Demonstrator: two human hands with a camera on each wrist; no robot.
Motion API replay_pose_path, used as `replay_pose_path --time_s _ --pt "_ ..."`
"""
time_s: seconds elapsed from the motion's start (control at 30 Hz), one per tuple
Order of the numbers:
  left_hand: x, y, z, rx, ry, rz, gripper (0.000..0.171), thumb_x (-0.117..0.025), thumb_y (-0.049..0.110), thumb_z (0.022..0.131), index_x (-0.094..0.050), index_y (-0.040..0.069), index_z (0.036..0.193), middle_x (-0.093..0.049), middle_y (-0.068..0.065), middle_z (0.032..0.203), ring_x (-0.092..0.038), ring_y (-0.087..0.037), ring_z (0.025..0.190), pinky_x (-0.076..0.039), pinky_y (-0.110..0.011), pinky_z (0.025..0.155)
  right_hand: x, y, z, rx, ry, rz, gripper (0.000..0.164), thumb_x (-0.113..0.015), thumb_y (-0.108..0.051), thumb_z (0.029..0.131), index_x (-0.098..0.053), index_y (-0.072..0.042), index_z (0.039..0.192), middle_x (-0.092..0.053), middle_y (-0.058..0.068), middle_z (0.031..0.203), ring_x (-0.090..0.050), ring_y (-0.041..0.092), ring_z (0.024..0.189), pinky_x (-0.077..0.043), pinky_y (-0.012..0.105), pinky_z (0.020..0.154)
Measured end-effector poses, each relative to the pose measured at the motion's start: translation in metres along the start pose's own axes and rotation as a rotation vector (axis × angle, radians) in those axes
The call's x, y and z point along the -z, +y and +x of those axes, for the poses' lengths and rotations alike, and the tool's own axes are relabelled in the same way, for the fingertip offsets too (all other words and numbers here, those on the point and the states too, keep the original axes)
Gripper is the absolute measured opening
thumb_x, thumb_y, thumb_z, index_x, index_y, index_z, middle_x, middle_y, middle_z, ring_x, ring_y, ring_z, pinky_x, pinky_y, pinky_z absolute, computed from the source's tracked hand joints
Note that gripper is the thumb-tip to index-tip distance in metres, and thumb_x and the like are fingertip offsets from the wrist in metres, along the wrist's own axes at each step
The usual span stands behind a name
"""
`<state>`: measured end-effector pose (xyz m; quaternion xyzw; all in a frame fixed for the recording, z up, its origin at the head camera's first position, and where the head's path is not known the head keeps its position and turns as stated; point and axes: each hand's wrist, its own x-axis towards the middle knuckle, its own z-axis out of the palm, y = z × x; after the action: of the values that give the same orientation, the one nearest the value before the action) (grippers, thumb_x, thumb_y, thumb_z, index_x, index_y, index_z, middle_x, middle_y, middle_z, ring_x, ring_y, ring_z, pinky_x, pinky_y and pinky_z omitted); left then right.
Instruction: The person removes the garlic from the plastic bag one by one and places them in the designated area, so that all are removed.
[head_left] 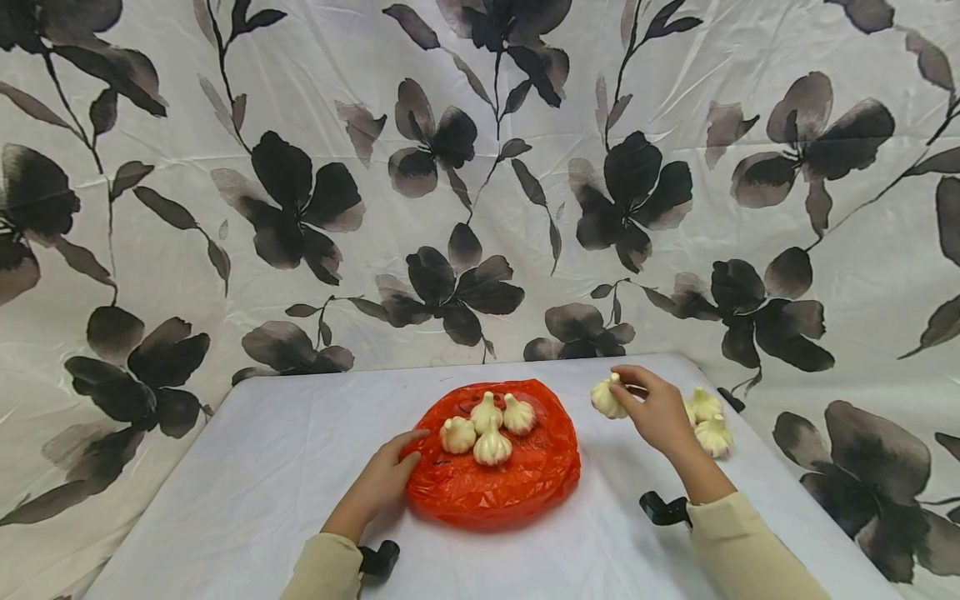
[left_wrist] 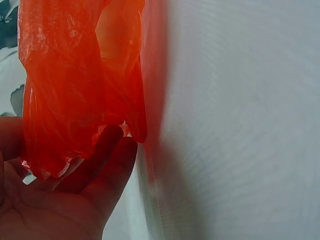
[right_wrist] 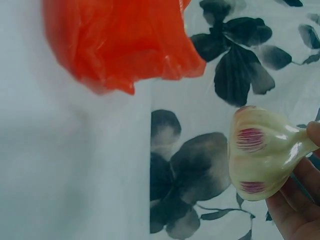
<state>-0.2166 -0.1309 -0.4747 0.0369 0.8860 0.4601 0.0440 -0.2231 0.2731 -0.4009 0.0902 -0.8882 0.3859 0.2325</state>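
Note:
A red plastic bag [head_left: 517, 492] forms a round shape on the table, with several garlic bulbs [head_left: 492, 447] grouped on top. At its left edge is my left hand [head_left: 386, 475], holding the plastic between thumb and fingers; in the left wrist view the fingers [left_wrist: 112, 170] reach behind the thin red film. My right hand [head_left: 660, 412] is raised to the right of the bag and pinches one garlic bulb [right_wrist: 262, 155] by its stem. That bulb is pale, with purple streaks, and is apart from the bag.
More garlic bulbs [head_left: 714, 436] lie on the right side of the table, partly behind my right hand and wrist. A white cloth covers the table [head_left: 300, 433]. Behind its far edge hangs a floral curtain [head_left: 450, 208].

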Motion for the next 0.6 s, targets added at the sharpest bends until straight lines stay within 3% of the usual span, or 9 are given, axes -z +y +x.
replay_pose_path --time_s 0.6 --pt "0.0 0.0 0.0 -0.007 0.003 0.004 0.042 -0.051 0.014 0.099 -0.05 0.02 0.14 -0.043 -0.016 0.15 -0.036 -0.042 0.14 -0.036 -0.062 0.108 0.016 0.029 -0.013 -0.052 0.021 -0.048 0.031 -0.064 -0.017 0.093 -0.063 -0.002 0.121 -0.067 0.02 0.116 -0.063 0.036 0.111 -0.054 0.047 0.093"
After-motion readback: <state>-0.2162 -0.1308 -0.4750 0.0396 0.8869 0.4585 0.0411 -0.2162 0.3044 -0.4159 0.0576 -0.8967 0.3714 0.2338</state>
